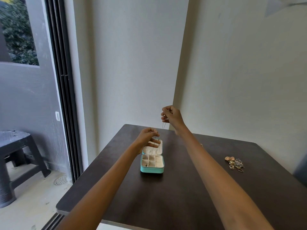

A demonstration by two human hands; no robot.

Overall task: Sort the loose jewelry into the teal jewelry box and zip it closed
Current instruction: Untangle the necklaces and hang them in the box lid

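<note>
Furthest left of the teal jewelry box, past the edge of the dark table, a dark stool stands outside the sliding door.

Your left hand hovers just above and left of the box's raised lid, fingers curled with the fingertips pinched together on a thin chain. The lower part of that chain hangs down in front of the lid toward the box's cream compartments; it is too fine to tell whether its end touches the lining.

The box itself sits open on the table, lid tilted up at the back, zipper undone. Its tray is split into small cream sections, and a small piece lies in one of the left sections, too small to identify.

Your right hand is higher than the box and slightly right of it, raised against the wall, thumb and fingers pinching the upper end of the same chain.

Well right of the box, the loose jewelry lies in a small heap of rings and gold-coloured pieces on the table.
</note>
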